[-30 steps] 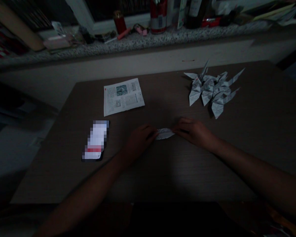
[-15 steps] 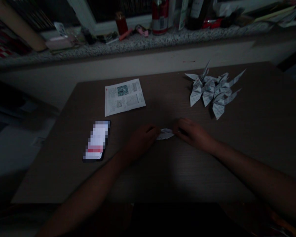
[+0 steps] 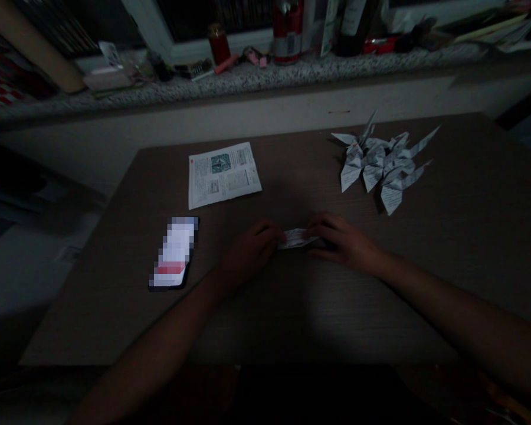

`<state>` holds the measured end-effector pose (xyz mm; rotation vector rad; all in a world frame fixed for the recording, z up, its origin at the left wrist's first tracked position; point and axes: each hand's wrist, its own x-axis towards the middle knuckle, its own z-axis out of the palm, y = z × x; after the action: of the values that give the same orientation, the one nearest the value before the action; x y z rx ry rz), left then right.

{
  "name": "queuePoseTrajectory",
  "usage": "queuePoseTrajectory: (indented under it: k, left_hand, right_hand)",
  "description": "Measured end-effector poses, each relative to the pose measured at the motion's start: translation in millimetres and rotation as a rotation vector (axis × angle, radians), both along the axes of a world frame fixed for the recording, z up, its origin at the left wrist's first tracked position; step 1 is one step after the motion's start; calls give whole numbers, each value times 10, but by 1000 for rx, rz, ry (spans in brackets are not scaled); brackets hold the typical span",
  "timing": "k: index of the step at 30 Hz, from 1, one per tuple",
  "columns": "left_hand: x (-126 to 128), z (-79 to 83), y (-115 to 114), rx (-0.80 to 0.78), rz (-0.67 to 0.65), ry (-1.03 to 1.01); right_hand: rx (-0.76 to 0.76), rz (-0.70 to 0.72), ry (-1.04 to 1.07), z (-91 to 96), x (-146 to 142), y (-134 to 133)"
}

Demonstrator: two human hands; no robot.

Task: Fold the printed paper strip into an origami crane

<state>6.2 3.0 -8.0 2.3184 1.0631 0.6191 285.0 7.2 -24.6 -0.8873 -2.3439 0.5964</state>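
Note:
A small folded piece of printed paper [image 3: 295, 238] lies low over the table between my two hands. My left hand [image 3: 254, 248] has its fingers closed on the paper's left end. At the other end, my right hand [image 3: 343, 241] grips the paper between thumb and fingers, with a gap showing between the thumb and the other fingers. The fingertips hide both ends of the paper. Several folded paper cranes [image 3: 387, 159] of the same printed paper stand grouped beyond my right hand.
A flat printed sheet [image 3: 223, 175] lies at the back left of the brown table [image 3: 265, 319]. Nearer on the left is a phone [image 3: 173, 254] with a blurred screen. Behind the table, a granite sill [image 3: 248, 77] carries a red can [image 3: 287, 35], a jar [image 3: 219, 44] and bottles.
My right hand's fingers have shifted left over the paper and its thumb has dropped away from them. The left fingers have moved slightly, and the paper lies a little differently.

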Motion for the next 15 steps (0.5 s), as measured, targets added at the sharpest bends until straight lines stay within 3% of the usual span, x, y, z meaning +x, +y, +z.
queuePoseTrajectory:
  k: [7,15]
  left_hand:
    - [51,66,-39,-6,50,-105]
    - [69,-23,16,-17,68,-62]
  right_hand:
    - [-25,-106,120,46,-45,-4]
    - [-61,-156,66,21,-44,20]
